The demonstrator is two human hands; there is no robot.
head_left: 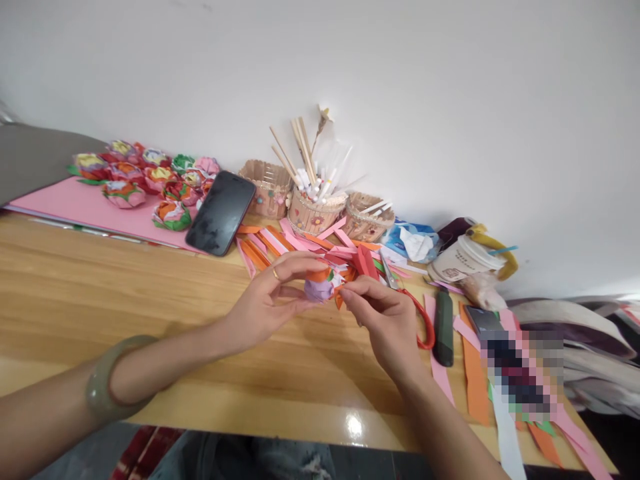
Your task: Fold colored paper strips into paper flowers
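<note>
Between my two hands, above the middle of the table, is a small paper flower point(319, 288) with lilac, orange and green petals. My left hand point(277, 287) is closed round its left side, thumb below and fingers above. The fingertips of my right hand point(377, 303) pinch at the flower's right edge, by an orange bit of paper. How much of that bit lies in the pinch is hidden. Behind both hands lies a heap of pink, orange and red paper strips point(280, 241). Scissors point(424, 319) with red handles lie just right of my right hand.
Several finished paper flowers point(163, 175) sit on pink sheets point(55, 200) at the left, beside a leaning black phone point(220, 213). Decorated baskets point(316, 212) with sticks stand by the wall. At right are a paper cup point(465, 260), a dark green cutter point(443, 327) and loose strips point(475, 380).
</note>
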